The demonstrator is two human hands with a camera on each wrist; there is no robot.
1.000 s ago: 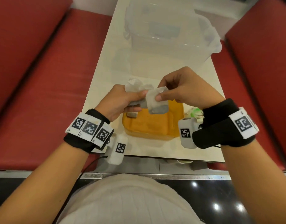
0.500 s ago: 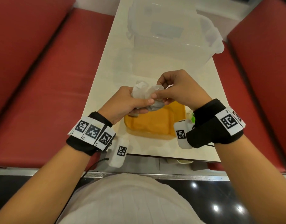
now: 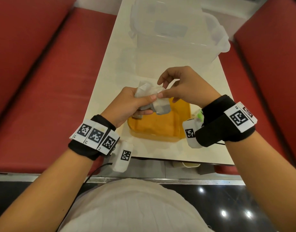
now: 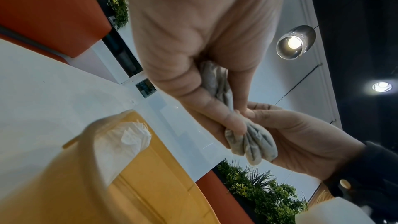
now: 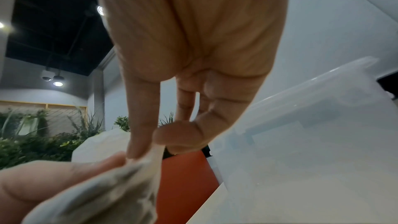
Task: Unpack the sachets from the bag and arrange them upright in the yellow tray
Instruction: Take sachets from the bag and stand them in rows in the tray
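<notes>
A bunch of grey-white sachets (image 3: 158, 106) is held in the air above the far left corner of the yellow tray (image 3: 154, 128). The bunch is gripped by the left hand (image 3: 130, 104): its fingers are curled round the sachets and the thumb is laid across the top of them. In the left wrist view the lower ends of the sachets (image 4: 252, 142) are seen fanned out below the closed fingers. The crumpled white paper of the bag (image 3: 144, 90) is seen sticking up out of the same grip.

The top edge of one sachet is pinched by the right hand (image 3: 185, 87) between thumb and forefinger, just beside the left thumb tip. The other fingers of the right hand are held loosely bent and touch nothing. In the right wrist view the pinch is shown close up, with the thin edge of the sachet (image 5: 148, 154) drawn between the two fingertips.

The tray is set on the near part of a white table (image 3: 107, 84). In the left wrist view a piece of white paper (image 4: 125, 142) is seen resting against the tray's wall. A clear plastic box (image 3: 174, 30) with a lid is placed at the far end of the table, well apart from the tray. Red benches (image 3: 35, 81) are set along both sides.
</notes>
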